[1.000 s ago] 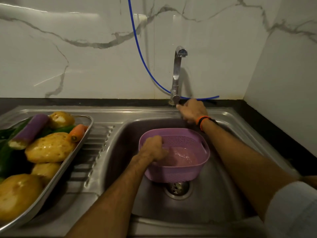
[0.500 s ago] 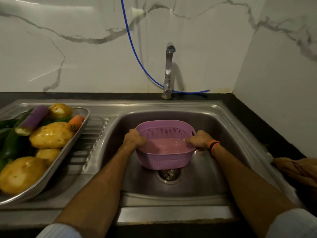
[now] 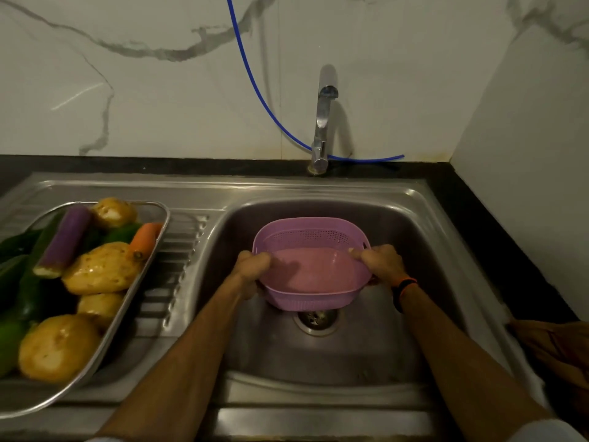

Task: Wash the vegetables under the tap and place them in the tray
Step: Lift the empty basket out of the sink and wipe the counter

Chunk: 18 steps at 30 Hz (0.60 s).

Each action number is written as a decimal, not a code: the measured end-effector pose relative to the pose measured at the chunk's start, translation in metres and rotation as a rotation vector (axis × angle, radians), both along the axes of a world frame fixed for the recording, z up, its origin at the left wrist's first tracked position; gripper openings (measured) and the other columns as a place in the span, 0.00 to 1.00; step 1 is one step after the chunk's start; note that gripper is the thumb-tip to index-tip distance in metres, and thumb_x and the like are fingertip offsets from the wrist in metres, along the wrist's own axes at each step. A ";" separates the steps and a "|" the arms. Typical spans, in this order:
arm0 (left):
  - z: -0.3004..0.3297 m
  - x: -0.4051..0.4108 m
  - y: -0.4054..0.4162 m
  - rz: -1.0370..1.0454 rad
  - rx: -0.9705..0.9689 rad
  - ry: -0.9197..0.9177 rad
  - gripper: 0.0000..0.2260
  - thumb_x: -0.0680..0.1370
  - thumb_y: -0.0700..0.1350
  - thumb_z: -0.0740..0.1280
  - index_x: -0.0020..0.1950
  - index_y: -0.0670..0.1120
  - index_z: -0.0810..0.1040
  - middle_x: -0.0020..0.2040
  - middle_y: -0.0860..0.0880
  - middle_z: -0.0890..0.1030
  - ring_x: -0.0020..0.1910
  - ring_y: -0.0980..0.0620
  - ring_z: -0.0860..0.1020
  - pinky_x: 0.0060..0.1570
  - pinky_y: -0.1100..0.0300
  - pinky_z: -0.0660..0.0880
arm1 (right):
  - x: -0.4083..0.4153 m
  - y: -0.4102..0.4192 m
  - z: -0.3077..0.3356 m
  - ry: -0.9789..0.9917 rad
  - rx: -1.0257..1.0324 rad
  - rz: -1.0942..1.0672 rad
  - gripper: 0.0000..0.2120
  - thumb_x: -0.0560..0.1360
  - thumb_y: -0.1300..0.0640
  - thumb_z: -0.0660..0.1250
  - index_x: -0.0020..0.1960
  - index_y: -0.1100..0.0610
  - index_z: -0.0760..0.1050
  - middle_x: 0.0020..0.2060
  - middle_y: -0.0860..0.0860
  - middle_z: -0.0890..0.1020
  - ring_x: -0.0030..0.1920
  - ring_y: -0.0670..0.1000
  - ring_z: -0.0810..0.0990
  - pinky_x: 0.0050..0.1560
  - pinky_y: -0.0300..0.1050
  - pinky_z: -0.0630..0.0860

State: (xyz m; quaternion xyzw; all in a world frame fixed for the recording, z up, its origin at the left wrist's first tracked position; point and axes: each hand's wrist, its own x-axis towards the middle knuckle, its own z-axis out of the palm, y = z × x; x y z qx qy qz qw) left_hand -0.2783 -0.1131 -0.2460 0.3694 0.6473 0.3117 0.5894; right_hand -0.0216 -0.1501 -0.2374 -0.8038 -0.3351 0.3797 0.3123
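A purple perforated basket [image 3: 310,272] sits tilted toward me over the drain in the steel sink [image 3: 398,237]; nothing shows inside it. My left hand [image 3: 251,266] grips its left rim and my right hand [image 3: 381,263] grips its right rim. On the drainboard at the left stands a steel tray [image 3: 127,301] holding several potatoes [image 3: 100,269], a carrot [image 3: 145,240], a purple eggplant piece [image 3: 65,240] and green vegetables [image 3: 28,298]. The tap [image 3: 323,122] rises behind the sink with no water visibly running.
A blue hose [image 3: 255,87] hangs down the marble wall and runs behind the tap. The drain [image 3: 315,320] lies just below the basket. A brown object [image 3: 554,349] lies on the black counter at the right. A wall closes off the right side.
My right hand left the tap base and took hold of the basket's right rim. The basket has since tipped toward me.
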 end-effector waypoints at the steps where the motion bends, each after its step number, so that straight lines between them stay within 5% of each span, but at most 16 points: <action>1: 0.005 0.000 -0.005 0.006 0.005 -0.028 0.20 0.72 0.38 0.73 0.62 0.34 0.76 0.52 0.38 0.83 0.43 0.42 0.82 0.29 0.56 0.77 | -0.001 -0.004 0.005 0.035 0.008 -0.020 0.26 0.65 0.42 0.76 0.54 0.60 0.82 0.51 0.58 0.83 0.49 0.60 0.82 0.46 0.57 0.83; 4: 0.021 -0.004 -0.017 0.042 0.049 -0.158 0.15 0.76 0.38 0.71 0.62 0.37 0.78 0.54 0.38 0.83 0.45 0.42 0.83 0.34 0.53 0.81 | 0.002 -0.013 0.023 0.199 0.102 -0.071 0.32 0.57 0.34 0.74 0.51 0.57 0.84 0.47 0.55 0.85 0.48 0.57 0.83 0.48 0.55 0.82; 6: 0.037 -0.009 -0.024 0.078 0.073 -0.255 0.19 0.76 0.48 0.74 0.63 0.40 0.79 0.57 0.39 0.84 0.52 0.40 0.83 0.48 0.44 0.82 | 0.000 -0.025 0.042 0.369 0.199 -0.095 0.25 0.66 0.37 0.72 0.50 0.57 0.85 0.43 0.54 0.86 0.41 0.52 0.83 0.39 0.48 0.79; 9: 0.072 -0.013 -0.036 0.076 0.026 -0.287 0.27 0.76 0.68 0.62 0.58 0.47 0.83 0.51 0.47 0.86 0.49 0.48 0.83 0.38 0.58 0.79 | -0.004 -0.043 0.069 0.555 0.284 -0.114 0.23 0.74 0.36 0.64 0.43 0.56 0.84 0.43 0.59 0.84 0.43 0.57 0.80 0.48 0.49 0.74; 13: 0.112 -0.017 -0.049 0.071 -0.010 -0.315 0.24 0.83 0.64 0.50 0.47 0.52 0.79 0.34 0.56 0.85 0.42 0.55 0.80 0.34 0.62 0.78 | -0.009 -0.066 0.101 0.687 0.370 -0.253 0.25 0.77 0.36 0.61 0.45 0.58 0.80 0.46 0.59 0.82 0.47 0.57 0.78 0.53 0.53 0.69; 18: 0.132 -0.036 -0.057 0.061 0.085 -0.300 0.16 0.80 0.59 0.65 0.56 0.48 0.82 0.55 0.45 0.84 0.56 0.45 0.81 0.55 0.50 0.78 | -0.012 -0.075 0.134 0.741 0.420 -0.232 0.23 0.80 0.40 0.57 0.45 0.59 0.77 0.39 0.53 0.82 0.41 0.51 0.80 0.48 0.47 0.73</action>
